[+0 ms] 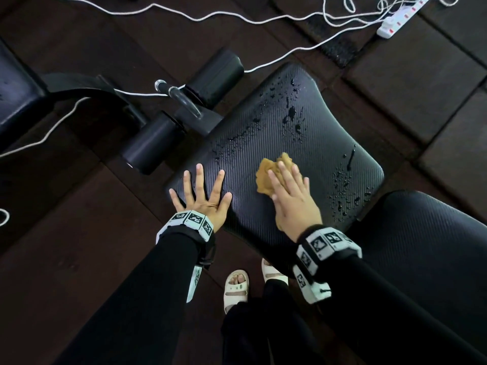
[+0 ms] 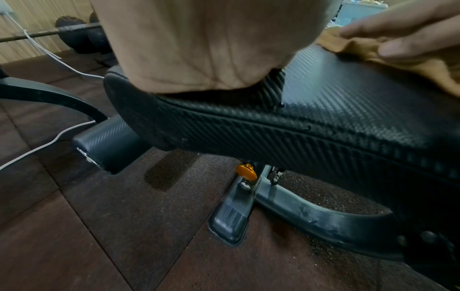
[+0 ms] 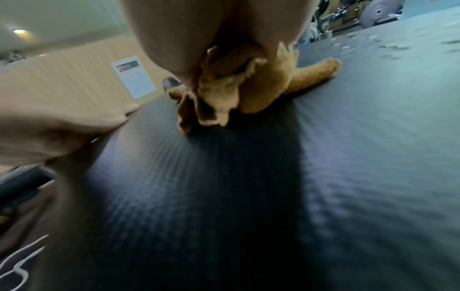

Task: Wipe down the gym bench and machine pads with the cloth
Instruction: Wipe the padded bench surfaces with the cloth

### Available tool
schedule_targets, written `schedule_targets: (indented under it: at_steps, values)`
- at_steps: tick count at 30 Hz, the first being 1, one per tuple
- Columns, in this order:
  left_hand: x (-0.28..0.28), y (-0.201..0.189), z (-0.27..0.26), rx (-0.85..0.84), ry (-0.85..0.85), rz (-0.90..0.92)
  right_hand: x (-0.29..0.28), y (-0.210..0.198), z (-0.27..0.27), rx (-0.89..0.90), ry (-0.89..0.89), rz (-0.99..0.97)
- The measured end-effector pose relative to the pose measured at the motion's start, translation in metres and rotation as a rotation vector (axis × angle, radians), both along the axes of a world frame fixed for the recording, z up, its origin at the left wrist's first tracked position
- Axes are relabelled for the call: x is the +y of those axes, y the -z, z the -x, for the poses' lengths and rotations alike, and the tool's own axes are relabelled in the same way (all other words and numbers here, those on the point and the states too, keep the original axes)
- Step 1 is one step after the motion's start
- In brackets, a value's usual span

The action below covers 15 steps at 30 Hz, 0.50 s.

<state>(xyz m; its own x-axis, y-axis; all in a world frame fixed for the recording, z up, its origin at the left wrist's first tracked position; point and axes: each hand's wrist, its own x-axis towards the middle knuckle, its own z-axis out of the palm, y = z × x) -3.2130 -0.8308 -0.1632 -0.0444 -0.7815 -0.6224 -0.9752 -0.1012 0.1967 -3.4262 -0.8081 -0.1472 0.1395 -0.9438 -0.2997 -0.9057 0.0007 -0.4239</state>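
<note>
The black textured seat pad of the bench fills the middle of the head view, with water droplets at its far end and more along its right edge. My left hand lies flat on the pad's near-left corner, fingers spread. My right hand presses a crumpled tan cloth onto the pad with straight fingers. In the right wrist view the cloth is bunched under the palm. In the left wrist view my left palm rests on the pad, with the cloth at the right. The back pad adjoins on the right.
Two black roller pads stick out from the frame left of the seat. White cable snakes over the dark floor to a power strip. My sandalled feet stand close to the bench. An orange knob sits under the seat.
</note>
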Motion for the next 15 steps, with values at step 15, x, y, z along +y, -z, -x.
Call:
schedule_targets:
  at_steps: [15]
  values:
    - [-0.002, -0.005, 0.000, -0.004, 0.001, -0.053, 0.100, -0.017, 0.079, 0.208, -0.217, -0.015]
